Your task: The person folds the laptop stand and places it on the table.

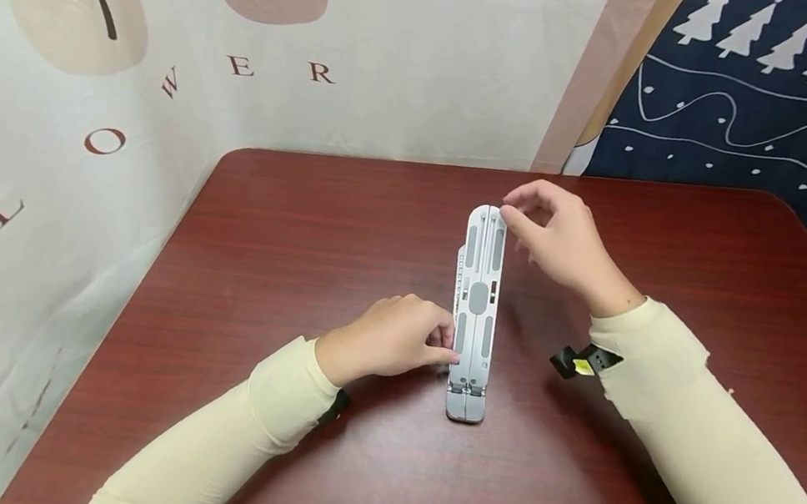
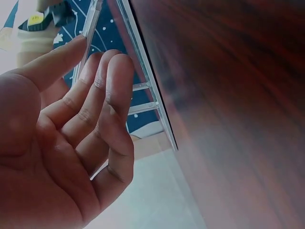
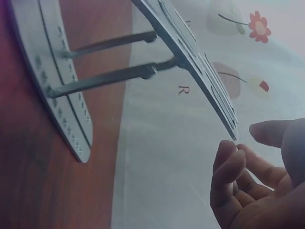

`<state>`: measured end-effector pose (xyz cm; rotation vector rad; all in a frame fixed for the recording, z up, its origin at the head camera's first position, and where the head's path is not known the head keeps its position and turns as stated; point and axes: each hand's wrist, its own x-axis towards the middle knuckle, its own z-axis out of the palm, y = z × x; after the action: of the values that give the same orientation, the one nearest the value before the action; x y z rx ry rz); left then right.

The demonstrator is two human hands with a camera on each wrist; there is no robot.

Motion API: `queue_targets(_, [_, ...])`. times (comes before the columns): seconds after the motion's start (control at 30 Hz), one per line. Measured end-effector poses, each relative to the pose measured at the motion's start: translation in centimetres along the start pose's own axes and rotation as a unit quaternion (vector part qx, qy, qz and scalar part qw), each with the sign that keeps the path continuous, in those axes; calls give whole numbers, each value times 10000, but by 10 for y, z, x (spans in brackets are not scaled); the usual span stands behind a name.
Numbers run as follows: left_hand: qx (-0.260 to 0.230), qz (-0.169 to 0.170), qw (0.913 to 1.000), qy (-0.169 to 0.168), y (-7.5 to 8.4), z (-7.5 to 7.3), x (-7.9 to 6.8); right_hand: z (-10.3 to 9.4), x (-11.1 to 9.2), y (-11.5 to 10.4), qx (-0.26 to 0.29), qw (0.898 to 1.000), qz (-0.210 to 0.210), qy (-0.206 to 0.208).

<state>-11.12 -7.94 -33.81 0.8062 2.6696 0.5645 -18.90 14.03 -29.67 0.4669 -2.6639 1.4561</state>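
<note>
A silver folding laptop stand [image 1: 478,299] stands narrow on the table, its two top bars side by side with grey pads, its lip end toward me. Viewed from the right wrist, its upper arm [image 3: 200,71] slopes above the flat base [image 3: 52,81], joined by two thin struts. My left hand [image 1: 404,338] holds the near left edge, thumb on top and fingers curled at the side. Up at the raised far end is my right hand [image 1: 560,233]; in the right wrist view its thumb [image 3: 269,132] is slightly apart from the tip, with bent fingers close beside it.
The stand is on a dark red-brown wooden table [image 1: 300,231]. A white cloth with printed letters [image 1: 428,53] hangs behind and at left, and a navy cloth with white trees [image 1: 752,118] at right. A black camera mount [image 1: 571,363] sits under the right wrist.
</note>
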Motion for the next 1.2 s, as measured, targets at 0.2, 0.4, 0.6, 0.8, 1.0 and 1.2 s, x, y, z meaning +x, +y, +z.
queue_targets(0.2, [-84,3,10000,-28,1,0,1,0,12,-2,34,9999,-29,-122])
queue_targets(0.4, [-179,25,9998,-25,1,1,0,4,18,2,26,9993,148,-340])
queue_targets(0.6, [-161,-1,9999,-15,0,1,1,6,18,3,251,9985,231,-422])
queue_targets(0.8, [-102,-136,9999,-9,0,2,2,6,17,5,286,9989,199,-326])
queue_targets(1.0, [-116,-190,9998,8,0,4,3,3,14,6,254,9989,307,-244])
queue_targets(1.2, [-123,-184,9998,-18,0,5,4,0,11,7,314,9987,373,-176])
